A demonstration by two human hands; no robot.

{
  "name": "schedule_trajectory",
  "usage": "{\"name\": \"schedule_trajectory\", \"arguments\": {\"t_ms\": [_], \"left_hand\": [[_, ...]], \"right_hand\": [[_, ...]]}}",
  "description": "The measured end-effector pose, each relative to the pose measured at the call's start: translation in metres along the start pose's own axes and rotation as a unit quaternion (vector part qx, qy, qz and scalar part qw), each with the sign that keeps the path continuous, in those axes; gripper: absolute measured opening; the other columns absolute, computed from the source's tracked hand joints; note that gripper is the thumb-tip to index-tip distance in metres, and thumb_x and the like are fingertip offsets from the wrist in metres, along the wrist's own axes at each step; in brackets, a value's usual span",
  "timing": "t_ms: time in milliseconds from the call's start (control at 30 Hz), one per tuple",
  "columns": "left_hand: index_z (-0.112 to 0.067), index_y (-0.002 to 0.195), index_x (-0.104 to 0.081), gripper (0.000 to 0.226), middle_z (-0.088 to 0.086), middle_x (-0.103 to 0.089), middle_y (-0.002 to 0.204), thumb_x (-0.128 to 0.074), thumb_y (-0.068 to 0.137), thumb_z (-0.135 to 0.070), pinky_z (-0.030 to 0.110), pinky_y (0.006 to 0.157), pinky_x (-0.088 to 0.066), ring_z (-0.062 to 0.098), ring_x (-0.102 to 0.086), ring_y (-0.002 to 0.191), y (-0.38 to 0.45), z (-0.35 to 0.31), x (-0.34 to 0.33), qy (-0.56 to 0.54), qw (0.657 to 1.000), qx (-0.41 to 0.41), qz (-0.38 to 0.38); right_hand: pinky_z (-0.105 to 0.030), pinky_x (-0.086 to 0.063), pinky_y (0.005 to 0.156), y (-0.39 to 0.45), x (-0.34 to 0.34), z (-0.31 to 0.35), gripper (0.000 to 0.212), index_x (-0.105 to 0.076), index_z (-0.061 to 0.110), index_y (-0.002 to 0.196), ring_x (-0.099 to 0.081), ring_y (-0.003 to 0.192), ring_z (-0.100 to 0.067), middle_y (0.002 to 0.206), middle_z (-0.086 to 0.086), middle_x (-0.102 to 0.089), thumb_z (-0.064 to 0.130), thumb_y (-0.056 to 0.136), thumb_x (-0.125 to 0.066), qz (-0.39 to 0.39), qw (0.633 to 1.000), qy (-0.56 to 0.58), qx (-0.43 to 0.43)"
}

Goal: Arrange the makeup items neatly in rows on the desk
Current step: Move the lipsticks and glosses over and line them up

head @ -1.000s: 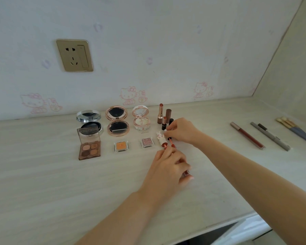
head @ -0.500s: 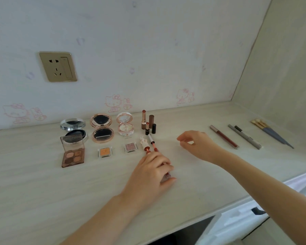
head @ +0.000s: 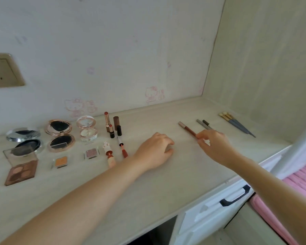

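Right hand [head: 215, 147] now on reddish-brown lip pencil [head: 187, 128].

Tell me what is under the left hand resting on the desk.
Only bare desk shows around the left hand. Its fingers curl down onto the surface, so the spot beneath the palm is covered; whether anything lies there cannot be seen.

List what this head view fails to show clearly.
- Wall socket: cut off by the left edge.
- Red lip pencil: near end hidden by the right hand.
- Left hand: curled fingers hide whatever may lie beneath.
- Grey pencils: near ends hidden behind the right hand.
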State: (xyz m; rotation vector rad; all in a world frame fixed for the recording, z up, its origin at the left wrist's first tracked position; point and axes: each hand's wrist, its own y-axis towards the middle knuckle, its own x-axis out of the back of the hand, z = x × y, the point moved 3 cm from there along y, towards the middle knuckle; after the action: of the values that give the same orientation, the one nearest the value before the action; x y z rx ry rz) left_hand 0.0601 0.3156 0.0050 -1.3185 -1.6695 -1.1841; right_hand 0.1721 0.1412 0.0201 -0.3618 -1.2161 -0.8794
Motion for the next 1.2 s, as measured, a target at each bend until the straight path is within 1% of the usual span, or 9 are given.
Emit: {"name": "schedule_trajectory", "arguments": {"t_ms": [133,233,433,667,867,967,1033,1100,1200], "left_hand": [[-0.013,0.131,-0.054,0.040,0.008,-0.053,0.132,-0.051,0.093,-0.024,0.032,0.104,-0.036,0.025,-0.044,0.125,0.048,0.006,-0.012,-0.011,0.999,0.048,0.008],[-0.012,0.136,-0.048,0.044,0.012,-0.052,0.135,-0.050,0.093,-0.024,0.035,0.106,-0.036,0.028,-0.041,0.129,0.078,0.009,-0.021,-0.032,0.996,0.088,0.009],[-0.011,0.148,-0.029,0.055,0.017,-0.039,0.147,-0.044,0.096,-0.024,0.037,0.112,-0.028,0.030,-0.028,0.139,0.111,0.013,-0.035,-0.044,0.993,0.110,0.029],[-0.008,0.139,-0.045,0.045,0.014,-0.049,0.140,-0.045,0.098,-0.025,0.038,0.109,-0.033,0.030,-0.039,0.133,0.111,0.013,-0.036,-0.064,0.992,0.108,-0.004],[-0.009,0.137,-0.046,0.043,0.011,-0.054,0.135,-0.047,0.096,-0.021,0.032,0.104,-0.037,0.026,-0.045,0.127,0.084,0.009,-0.023,-0.123,0.981,0.133,-0.069],[-0.012,0.135,-0.048,0.043,0.005,-0.057,0.127,-0.054,0.093,-0.017,0.021,0.084,-0.043,0.018,-0.059,0.105,0.064,0.009,-0.006,-0.236,0.942,0.179,-0.156],[-0.012,0.132,-0.048,0.042,0.002,-0.058,0.124,-0.057,0.091,-0.012,0.019,0.075,-0.045,0.015,-0.064,0.087,0.051,0.008,0.007,-0.323,0.900,0.208,-0.207],[-0.009,0.127,-0.050,0.039,0.006,-0.058,0.122,-0.059,0.090,-0.006,0.028,0.080,-0.055,0.019,-0.069,0.081,0.036,0.009,0.019,-0.436,0.836,0.230,-0.240],[-0.005,0.122,-0.051,0.037,0.012,-0.057,0.118,-0.062,0.087,0.002,0.033,0.075,-0.060,0.023,-0.071,0.082,0.010,0.011,0.038,-0.567,0.738,0.256,-0.261]], "right_hand": [[-0.023,-0.040,0.085,0.010,-0.004,-0.021,0.030,-0.057,0.016,0.124,-0.052,0.096,-0.012,0.116,-0.001,-0.060,0.024,0.095,-0.053,-0.012,0.999,0.007,-0.047],[-0.025,-0.043,0.084,0.020,-0.010,-0.027,0.034,-0.057,0.016,0.124,-0.050,0.093,-0.011,0.116,-0.002,-0.059,0.032,0.095,-0.053,-0.017,0.998,0.009,-0.067],[-0.039,-0.047,0.091,0.028,-0.018,-0.025,0.034,-0.062,0.018,0.117,-0.048,0.111,-0.025,0.116,-0.003,-0.056,0.039,0.093,-0.050,-0.018,0.996,-0.030,-0.077],[-0.034,-0.046,0.078,0.024,-0.018,-0.020,0.021,-0.065,0.021,0.102,-0.048,0.104,-0.022,0.105,0.000,-0.055,0.032,0.095,-0.049,-0.028,0.995,-0.062,-0.068],[-0.031,-0.049,0.075,0.014,-0.013,-0.010,0.022,-0.069,0.019,0.105,-0.057,0.091,-0.018,0.101,0.000,-0.065,0.027,0.095,-0.051,-0.056,0.996,-0.007,-0.064],[-0.027,-0.050,0.064,0.006,-0.008,0.005,0.019,-0.067,0.018,0.105,-0.058,0.073,-0.011,0.084,0.004,-0.066,0.027,0.095,-0.054,-0.086,0.992,0.055,-0.068],[-0.017,-0.046,0.057,-0.001,-0.005,0.019,0.015,-0.066,0.018,0.103,-0.060,0.071,-0.010,0.079,0.005,-0.066,0.025,0.095,-0.056,-0.096,0.987,0.109,-0.067],[-0.010,-0.041,0.056,-0.009,-0.003,0.036,0.013,-0.067,0.019,0.102,-0.063,0.076,-0.011,0.082,0.004,-0.068,0.024,0.093,-0.058,-0.098,0.982,0.149,-0.059],[-0.016,-0.047,0.064,-0.020,-0.001,0.063,0.010,-0.067,0.023,0.099,-0.064,0.080,-0.012,0.084,0.005,-0.069,0.023,0.091,-0.062,-0.103,0.974,0.197,-0.042]]}}
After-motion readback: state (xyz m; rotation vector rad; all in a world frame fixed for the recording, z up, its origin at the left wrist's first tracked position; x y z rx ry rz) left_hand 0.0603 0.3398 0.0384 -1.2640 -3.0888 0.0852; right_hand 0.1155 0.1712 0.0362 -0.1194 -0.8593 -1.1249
